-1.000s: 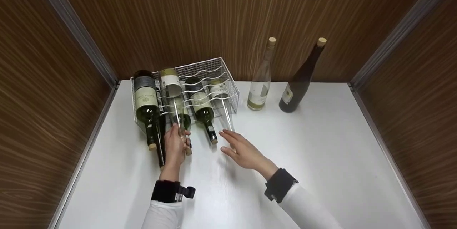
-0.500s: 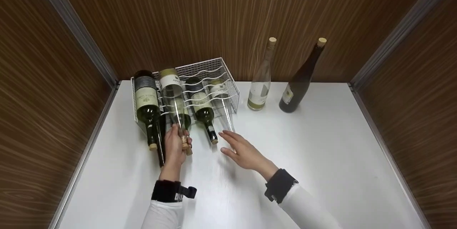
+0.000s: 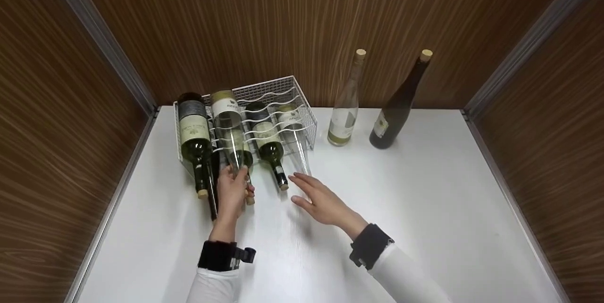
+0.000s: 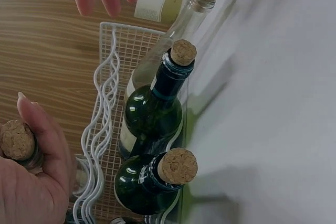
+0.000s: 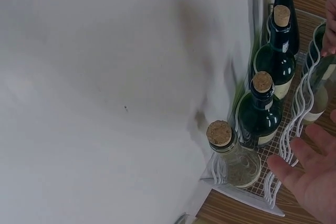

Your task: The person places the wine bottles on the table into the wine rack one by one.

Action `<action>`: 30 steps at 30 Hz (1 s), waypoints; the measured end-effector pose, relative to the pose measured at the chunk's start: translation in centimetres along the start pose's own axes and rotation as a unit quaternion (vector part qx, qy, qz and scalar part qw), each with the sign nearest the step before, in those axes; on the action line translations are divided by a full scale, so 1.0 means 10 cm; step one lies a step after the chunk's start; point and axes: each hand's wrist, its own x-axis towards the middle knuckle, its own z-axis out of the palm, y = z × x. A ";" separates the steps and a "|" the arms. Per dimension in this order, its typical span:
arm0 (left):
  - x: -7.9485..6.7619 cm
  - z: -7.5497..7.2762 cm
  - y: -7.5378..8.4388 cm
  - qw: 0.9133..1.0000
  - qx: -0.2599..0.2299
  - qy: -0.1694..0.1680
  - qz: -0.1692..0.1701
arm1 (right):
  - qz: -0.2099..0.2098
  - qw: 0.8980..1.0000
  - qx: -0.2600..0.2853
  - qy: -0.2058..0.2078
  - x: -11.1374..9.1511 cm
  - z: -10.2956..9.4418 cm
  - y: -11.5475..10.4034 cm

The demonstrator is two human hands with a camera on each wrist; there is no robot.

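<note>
My left hand point(image 3: 231, 192) grips the neck of a clear wine bottle point(image 3: 229, 105), which lies on the upper tier of a white wire bottle rack point(image 3: 307, 126). In the left wrist view its cork point(image 4: 17, 140) shows between thumb and palm. Below it sits a green bottle point(image 3: 248, 157). My right hand point(image 3: 325, 204) holds nothing; its fingers are extended close to the neck of another clear bottle point(image 3: 295, 140) at the rack's right end. Left of that lies a corked green wine bottle point(image 3: 271, 152).
A large green bottle point(image 3: 194, 128) occupies the upper tier's left end, above a dark bottle neck point(image 3: 213, 189). Right of the rack, a clear bottle point(image 3: 343, 121) and a dark bottle point(image 3: 394, 114) stand upright on the white table point(image 3: 424, 227), before the wood-grain back panel point(image 3: 212, 20).
My left fingers and thumb have shifted over the clear bottle's neck, covering its cork in the head view. The bottle has rolled slightly, its label turning. My right hand has stayed in place.
</note>
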 end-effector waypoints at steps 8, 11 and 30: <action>0.00 -0.02 -0.01 0.999 -0.032 -0.030 -0.005 | 0.000 1.000 0.005 -0.009 0.03 0.00 -0.07; 0.00 -0.03 -0.02 0.999 -0.037 -0.038 -0.009 | -0.001 1.000 0.007 -0.010 0.06 0.01 -0.09; 0.07 -0.05 -0.08 0.995 -0.077 -0.068 0.006 | -0.009 1.000 0.002 -0.012 0.09 0.03 -0.10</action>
